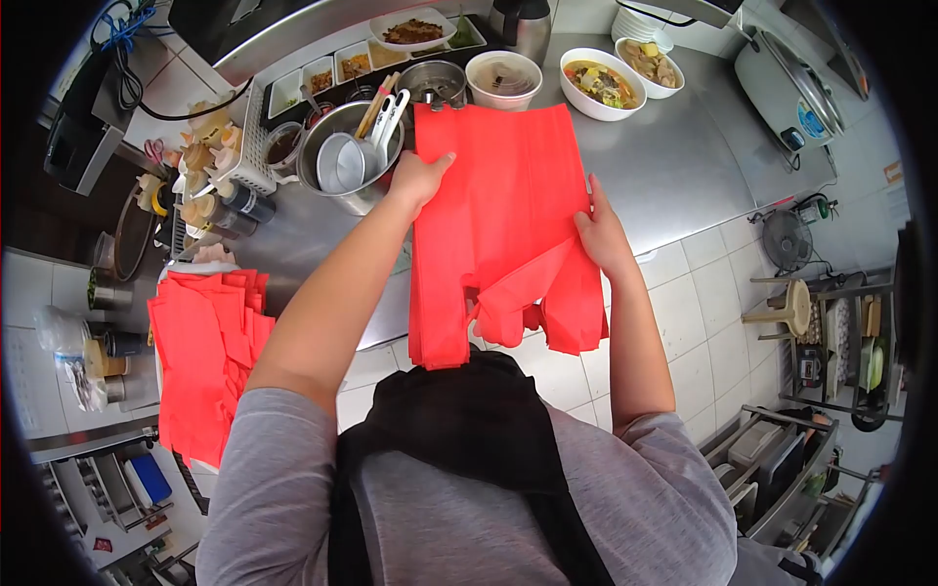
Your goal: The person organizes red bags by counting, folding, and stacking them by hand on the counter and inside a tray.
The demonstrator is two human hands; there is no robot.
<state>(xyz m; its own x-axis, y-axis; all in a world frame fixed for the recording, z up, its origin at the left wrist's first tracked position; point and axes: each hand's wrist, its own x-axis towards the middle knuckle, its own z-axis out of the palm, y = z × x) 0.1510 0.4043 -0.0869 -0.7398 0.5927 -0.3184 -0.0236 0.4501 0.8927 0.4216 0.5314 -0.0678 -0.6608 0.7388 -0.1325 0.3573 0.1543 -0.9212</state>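
Observation:
A stack of red cloth-like bags [508, 186] with cut-out handles spans the front of the steel counter and hangs toward my body. My left hand [422, 181] grips its left edge, thumb on top and the other fingers out of sight beneath. At the right edge, my right hand [603, 230] holds the stack with its thumb on the red surface and its fingers along the side. One handle strip lies folded across near the lower right. Another pile of red bags [203, 361] rests at the far left, beside my left arm.
A steel pot [342, 156] with ladles stands just left of the held stack. Behind are a lidded tub [503, 80], two food bowls [603, 84] [650, 66] and ingredient trays [354, 66]. Sauce bottles [220, 190] crowd the left; a large lidded cooker [789, 90] sits right.

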